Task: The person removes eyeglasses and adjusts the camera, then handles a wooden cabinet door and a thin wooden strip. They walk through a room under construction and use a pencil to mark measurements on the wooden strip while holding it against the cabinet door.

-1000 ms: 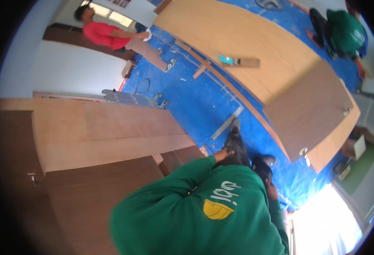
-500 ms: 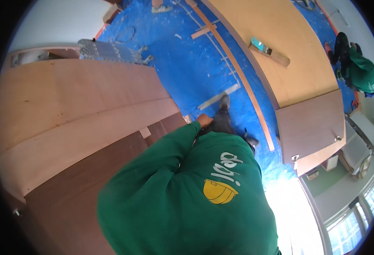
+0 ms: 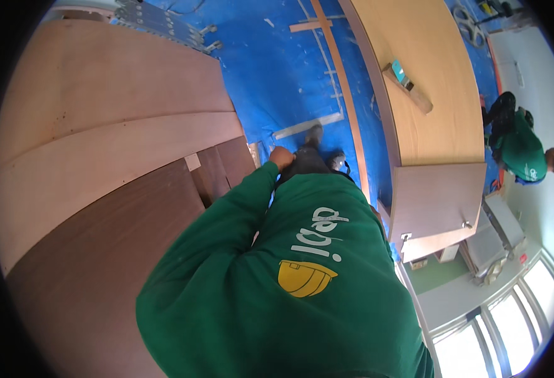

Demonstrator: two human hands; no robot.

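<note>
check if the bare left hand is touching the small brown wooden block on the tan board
Apart: the head view shows blue sheeting and a long wooden strip between the bare left hand and the small brown wooden block.

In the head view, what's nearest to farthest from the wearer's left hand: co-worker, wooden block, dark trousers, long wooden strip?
Nearest to the left hand first:
1. Dark trousers, immediately beside it.
2. Long wooden strip, to its right over the blue sheet.
3. Wooden block, farther right on the light panel.
4. Co-worker, far right beyond the panel.
</note>
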